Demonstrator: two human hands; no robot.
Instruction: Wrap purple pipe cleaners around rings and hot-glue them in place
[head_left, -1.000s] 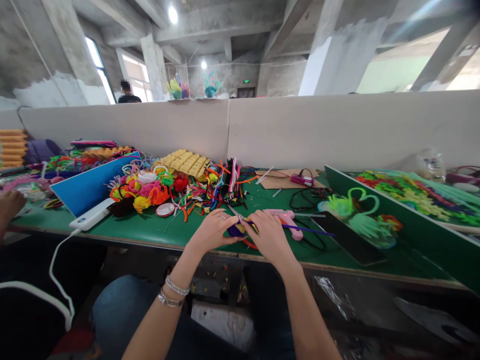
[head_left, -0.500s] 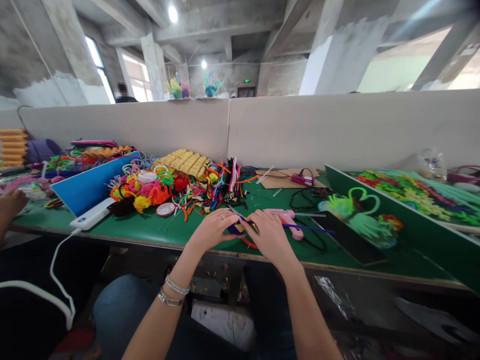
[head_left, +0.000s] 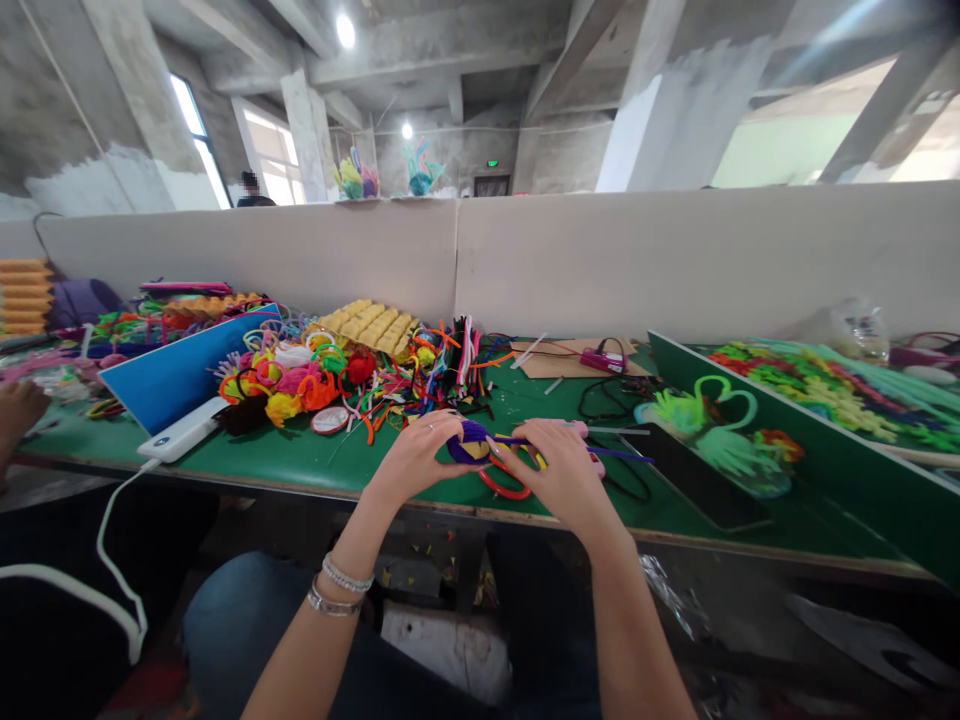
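Note:
My left hand is closed around a dark purple coiled piece with a pale yellowish patch on its face. A purple pipe cleaner runs from this piece through my right hand, its free end sticking out to the right. My right thumb and fingers pinch the strand close to the coil. Under and beside my right hand lie red-and-yellow scissors handles; their blades are hidden. Behind that hand rests a pink glue gun, mostly covered, a clear glue stick at its back.
Colourful pipe cleaner pieces heap up at left beside a blue board and a white power strip. To the right are a dark phone-like slab, green swan figures and a green board. Another person's hand is far left.
My hands have turned and moved slightly apart, so the purple coil and its yellowish face now show. The purple strand's free end has shifted left. More of the scissors handles is visible.

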